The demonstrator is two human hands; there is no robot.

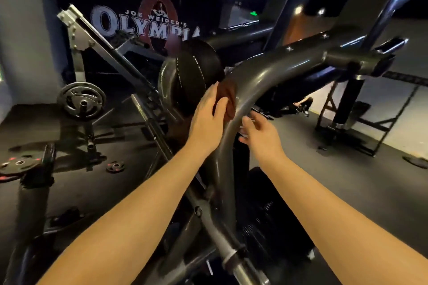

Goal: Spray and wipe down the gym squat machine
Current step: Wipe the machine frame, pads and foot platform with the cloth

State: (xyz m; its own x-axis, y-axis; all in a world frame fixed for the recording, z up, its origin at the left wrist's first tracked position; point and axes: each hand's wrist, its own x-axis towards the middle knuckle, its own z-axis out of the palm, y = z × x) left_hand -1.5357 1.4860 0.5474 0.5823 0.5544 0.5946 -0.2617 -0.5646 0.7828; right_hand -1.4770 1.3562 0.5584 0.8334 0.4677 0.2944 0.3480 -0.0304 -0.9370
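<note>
The left hand point(208, 120) pinches a brown cloth point(228, 97) between thumb and fingers, pressing it on the squat machine's curved grey tube point(266, 76), which runs just right of that hand. Beyond its fingertips sits a black round pad point(194, 69). The right hand point(261, 134) hovers at the tube's other side, fingers loosely curled near something pale; whether it grips anything cannot be told.

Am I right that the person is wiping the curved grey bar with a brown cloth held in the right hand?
Not quite: it is the other hand. The head view shows the brown cloth held against the curved grey bar by the left hand. The right hand is on the bar's other side, with no cloth in it.
</note>
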